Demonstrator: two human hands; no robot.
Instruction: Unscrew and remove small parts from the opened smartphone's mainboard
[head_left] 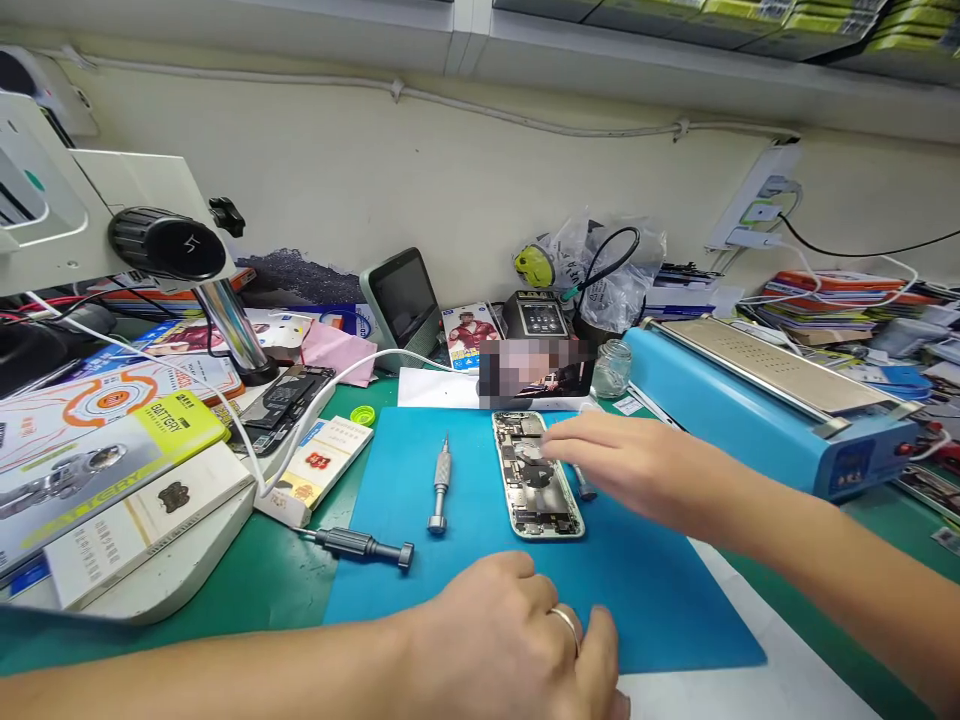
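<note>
An opened smartphone point(536, 490) lies on the blue mat point(465, 580) with its inner boards and parts exposed. My right hand point(622, 455) reaches in from the right, its fingers stretched out at the phone's upper right edge; whether they touch it I cannot tell. Partly under that hand lies a screwdriver point(585, 487). My left hand point(517, 630), with a ring on one finger, is curled at the mat's front, and its palm side is hidden. A silver screwdriver point(441, 485) lies left of the phone, and a dark grey screwdriver point(364, 546) crosses the mat's left edge.
To the right stands a blue machine point(735, 410) with a flat metal top. A glass jar point(612, 368) is behind the mat. Boxes point(150, 520), another opened phone point(281, 405) and a microscope stand point(232, 330) crowd the left. A white cable point(300, 430) loops over the boxes.
</note>
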